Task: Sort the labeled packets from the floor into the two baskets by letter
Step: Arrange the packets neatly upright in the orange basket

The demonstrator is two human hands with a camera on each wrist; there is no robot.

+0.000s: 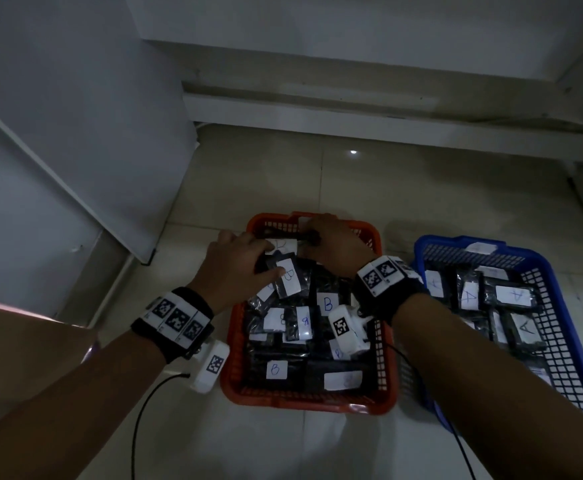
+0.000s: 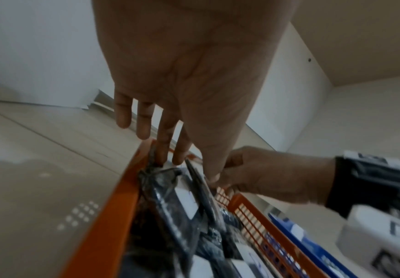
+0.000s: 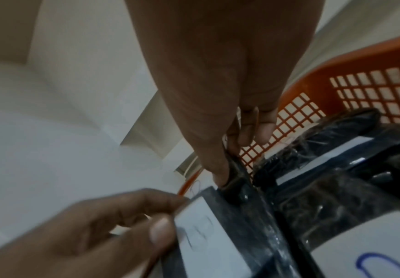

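Observation:
An orange basket [image 1: 236,344] in the middle holds several black packets with white labels marked B [image 1: 327,304]. To its right, a blue basket [image 1: 556,341] holds packets marked A [image 1: 468,295]. Over the orange basket's far end, both hands hold one black packet [image 1: 281,244] by its white label. My left hand [image 1: 266,258] pinches its left end, thumb [image 3: 160,231] on the label [image 3: 201,235]. My right hand [image 1: 312,237] pinches its dark right edge [image 3: 235,180] with the thumb [image 3: 217,175] in front and fingers [image 3: 263,131] behind. The label's letter is blurred.
A white cabinet panel [image 1: 75,150] stands close on the left, and a low white ledge [image 1: 352,112] runs along the back wall. Bare tiled floor [image 1: 317,181] lies beyond the baskets. Black cables [image 1: 144,410] trail from both wrist units.

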